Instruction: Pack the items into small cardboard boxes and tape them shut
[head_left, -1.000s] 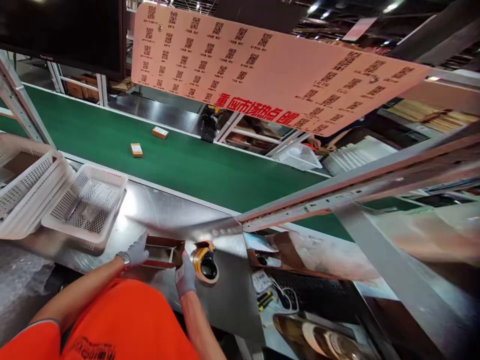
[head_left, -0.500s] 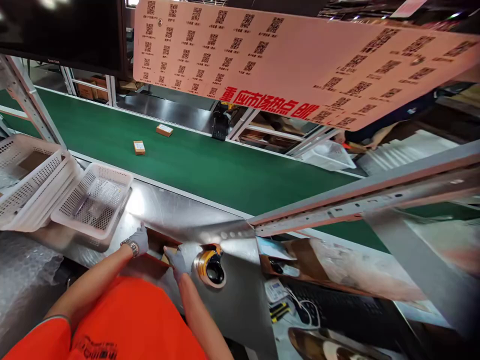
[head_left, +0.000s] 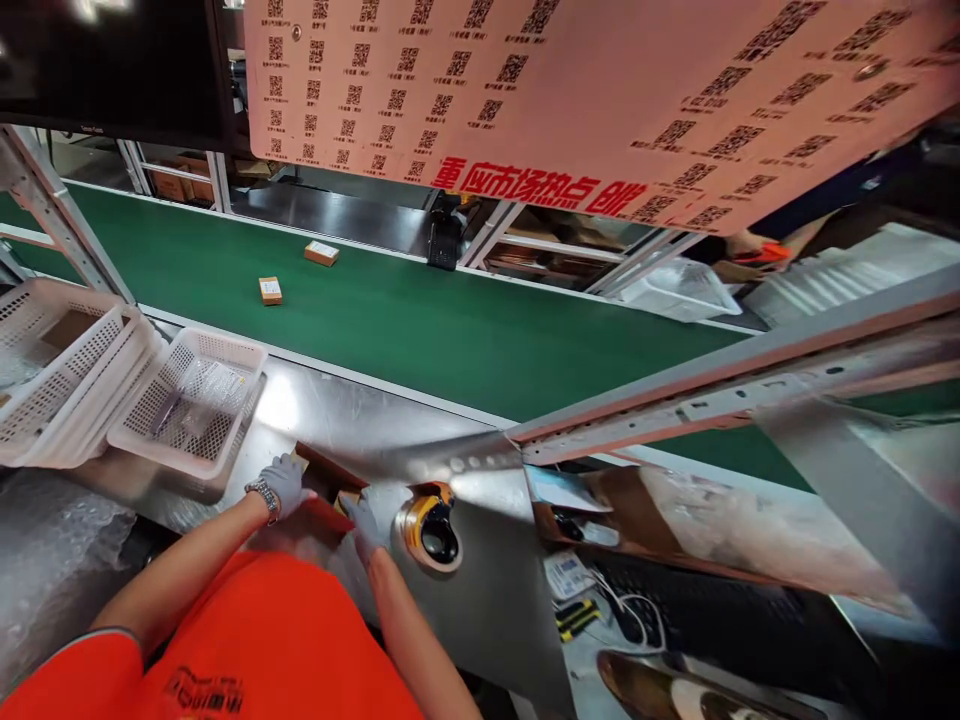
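Observation:
A small brown cardboard box (head_left: pixel 328 470) with raised flaps sits on the metal bench close to my body. My left hand (head_left: pixel 283 484), in a grey glove with a watch at the wrist, is closed on the box's left end. At the right end, my gloved right hand (head_left: pixel 363 522) grips a flap. The lower side of the box and whatever it holds are hard to make out. Just right of my right hand stands a tape dispenser (head_left: pixel 433 530) with a yellow and black body. Clear plastic film lies around the box.
A white perforated basket (head_left: pixel 241 420) with bagged items stands left, beside stacked baskets (head_left: pixel 82 400). Beyond the bench runs a green conveyor belt (head_left: pixel 420 320) carrying two small boxes. A metal post slants across the right, near a keyboard (head_left: pixel 697 600). A QR-code board (head_left: pixel 585 110) hangs above.
My left hand has turned and closed over the box's left end, whose flaps now stand more upright. My right hand stays at the right end. The camera view has shifted slightly.

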